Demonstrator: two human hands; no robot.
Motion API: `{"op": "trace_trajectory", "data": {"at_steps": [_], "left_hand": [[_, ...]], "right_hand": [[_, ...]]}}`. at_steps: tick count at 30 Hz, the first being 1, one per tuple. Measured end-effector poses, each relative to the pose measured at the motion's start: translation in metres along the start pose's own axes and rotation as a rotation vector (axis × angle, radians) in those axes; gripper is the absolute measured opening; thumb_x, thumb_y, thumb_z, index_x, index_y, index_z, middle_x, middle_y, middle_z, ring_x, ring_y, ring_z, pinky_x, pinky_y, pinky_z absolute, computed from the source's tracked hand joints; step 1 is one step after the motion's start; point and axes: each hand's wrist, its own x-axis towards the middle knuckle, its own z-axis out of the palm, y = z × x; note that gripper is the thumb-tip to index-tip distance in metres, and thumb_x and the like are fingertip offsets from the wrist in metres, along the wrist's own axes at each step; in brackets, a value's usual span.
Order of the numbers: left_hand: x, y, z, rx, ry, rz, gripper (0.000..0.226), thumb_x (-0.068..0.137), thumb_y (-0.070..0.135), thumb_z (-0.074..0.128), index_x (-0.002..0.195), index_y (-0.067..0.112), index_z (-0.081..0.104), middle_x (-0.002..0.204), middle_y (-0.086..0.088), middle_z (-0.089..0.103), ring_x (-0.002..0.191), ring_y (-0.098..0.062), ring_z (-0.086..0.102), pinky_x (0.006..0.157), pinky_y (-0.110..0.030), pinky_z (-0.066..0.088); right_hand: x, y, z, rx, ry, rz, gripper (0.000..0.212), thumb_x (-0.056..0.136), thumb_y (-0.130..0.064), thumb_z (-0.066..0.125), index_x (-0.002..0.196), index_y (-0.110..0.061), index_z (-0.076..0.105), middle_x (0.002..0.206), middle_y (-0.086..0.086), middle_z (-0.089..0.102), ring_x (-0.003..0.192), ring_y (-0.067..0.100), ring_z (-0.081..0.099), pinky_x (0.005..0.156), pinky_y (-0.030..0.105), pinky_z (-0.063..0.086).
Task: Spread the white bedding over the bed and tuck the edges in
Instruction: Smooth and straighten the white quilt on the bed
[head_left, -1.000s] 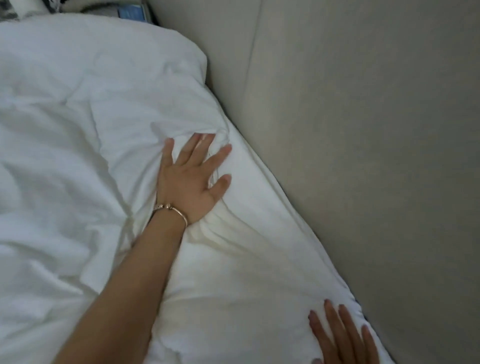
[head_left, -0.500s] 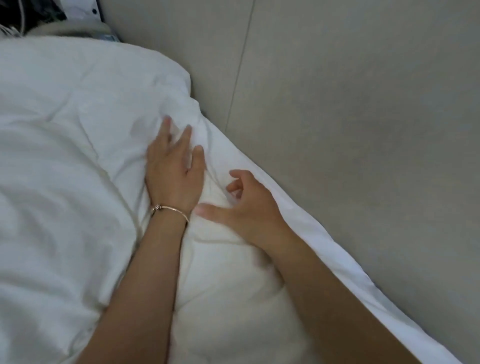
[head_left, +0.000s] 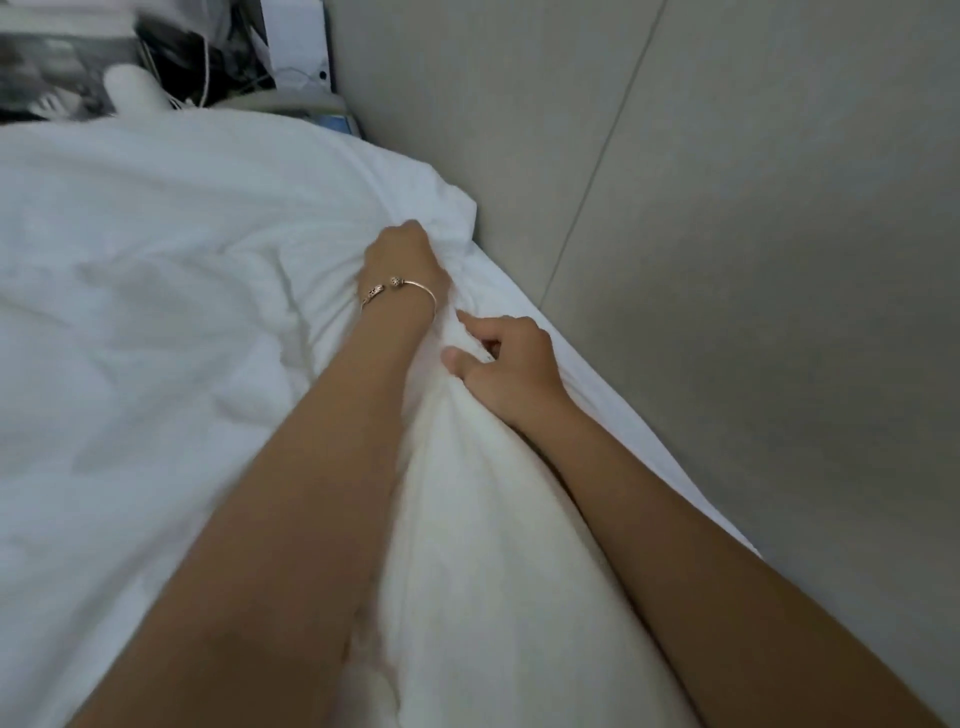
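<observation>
- Where the bed meets the grey panelled wall (head_left: 727, 260), the rumpled white fabric bedding (head_left: 182, 312) covers the bed surface, its right edge lying along the wall.
- The left hand (head_left: 402, 257) sits near the far right corner of the bed, its fingers curled down into a bunched fold of the bedding and gripping it; the fingertips are hidden in the cloth.
- A thin gold-coloured bangle (head_left: 400, 291) circles the left wrist.
- The right hand (head_left: 511, 369) lies just beside and nearer than the left, close to the bed's right edge, thumb and curled fingers pinching a raised ridge of the bedding.
- Beyond the far edge of the bed, blurred dark clutter with white cables (head_left: 171, 57) is visible; details cannot be told.
</observation>
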Motion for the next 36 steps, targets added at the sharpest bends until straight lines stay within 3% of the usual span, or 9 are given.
{"op": "trace_trajectory", "data": {"at_steps": [4, 7, 12, 16, 20, 24, 26, 30, 36], "left_hand": [[0.028, -0.015, -0.014, -0.215, 0.265, 0.061, 0.025, 0.097, 0.019, 0.043, 0.101, -0.003, 0.054, 0.110, -0.024, 0.060, 0.104, -0.040, 0.053, 0.080, -0.037, 0.033], [0.049, -0.011, -0.014, -0.189, 0.404, 0.205, 0.026, 0.098, 0.020, 0.039, 0.107, -0.001, 0.051, 0.114, -0.019, 0.056, 0.104, -0.038, 0.052, 0.079, -0.038, 0.032], [0.077, -0.008, 0.005, -0.057, 0.356, 0.239, 0.029, 0.098, 0.021, 0.037, 0.117, 0.004, 0.049, 0.123, -0.015, 0.052, 0.110, -0.034, 0.053, 0.084, -0.039, 0.037], [0.079, -0.007, 0.008, -0.153, 0.189, 0.228, 0.046, 0.097, 0.033, 0.031, 0.133, 0.012, 0.049, 0.146, -0.012, 0.036, 0.126, -0.028, 0.044, 0.100, -0.029, 0.029], [0.021, -0.022, 0.003, 0.158, -0.071, 0.237, 0.059, 0.102, 0.032, 0.024, 0.154, 0.013, 0.005, 0.162, -0.007, 0.005, 0.148, -0.018, 0.009, 0.118, -0.037, -0.001], [-0.089, -0.053, -0.034, 0.368, -0.203, 0.129, 0.060, 0.098, 0.052, 0.012, 0.154, 0.031, 0.000, 0.162, 0.005, -0.005, 0.148, -0.016, -0.010, 0.115, -0.042, -0.016], [-0.157, -0.078, -0.059, 0.369, -0.227, 0.065, 0.065, 0.090, 0.065, -0.002, 0.151, 0.043, -0.005, 0.160, 0.010, -0.013, 0.146, -0.012, -0.017, 0.114, -0.040, -0.019], [-0.255, -0.103, -0.075, 0.402, -0.034, -0.007, 0.070, 0.089, 0.072, 0.006, 0.150, 0.042, 0.022, 0.160, 0.003, 0.018, 0.149, -0.019, 0.010, 0.118, -0.046, -0.001], [-0.230, -0.109, -0.049, 0.389, -0.009, 0.002, 0.069, 0.091, 0.065, 0.013, 0.152, 0.034, 0.020, 0.160, -0.002, 0.019, 0.149, -0.026, 0.010, 0.118, -0.051, 0.002]], "right_hand": [[0.042, -0.017, 0.009, 0.169, 0.153, -0.090, 0.024, 0.082, -0.011, 0.073, 0.105, -0.013, 0.076, 0.094, -0.002, 0.072, 0.069, -0.004, 0.052, 0.072, 0.010, 0.040], [0.073, -0.016, 0.023, 0.234, 0.276, -0.096, 0.023, 0.081, -0.010, 0.073, 0.103, -0.015, 0.077, 0.084, -0.008, 0.067, 0.064, -0.004, 0.050, 0.074, 0.011, 0.040], [0.104, -0.003, 0.029, 0.195, 0.242, -0.027, 0.019, 0.077, -0.015, 0.074, 0.092, -0.028, 0.075, 0.066, -0.018, 0.057, 0.057, -0.005, 0.052, 0.065, 0.006, 0.040], [0.104, -0.001, 0.036, 0.106, 0.235, -0.106, 0.016, 0.079, -0.016, 0.070, 0.086, -0.030, 0.067, 0.056, -0.017, 0.045, 0.057, 0.003, 0.046, 0.062, 0.020, 0.039], [0.094, 0.005, 0.044, 0.068, 0.291, -0.159, 0.020, 0.081, -0.012, 0.063, 0.097, -0.024, 0.070, 0.073, -0.013, 0.056, 0.075, 0.011, 0.052, 0.070, 0.024, 0.041], [0.090, 0.001, 0.043, -0.024, 0.233, -0.096, 0.026, 0.084, -0.013, 0.057, 0.104, -0.028, 0.067, 0.105, 0.004, 0.068, 0.098, 0.023, 0.063, 0.088, 0.035, 0.049], [0.086, -0.002, 0.045, -0.079, 0.196, -0.090, 0.026, 0.084, -0.015, 0.053, 0.104, -0.027, 0.064, 0.107, 0.008, 0.066, 0.099, 0.030, 0.062, 0.082, 0.038, 0.050], [0.081, -0.007, 0.044, -0.206, 0.163, -0.149, 0.029, 0.086, -0.017, 0.048, 0.111, -0.026, 0.061, 0.110, 0.011, 0.062, 0.100, 0.033, 0.059, 0.072, 0.031, 0.040], [0.015, -0.054, 0.019, -0.569, -0.066, -0.051, 0.052, 0.100, -0.027, 0.037, 0.150, -0.023, 0.025, 0.156, 0.013, 0.017, 0.140, 0.034, 0.023, 0.109, 0.045, 0.024]]}}
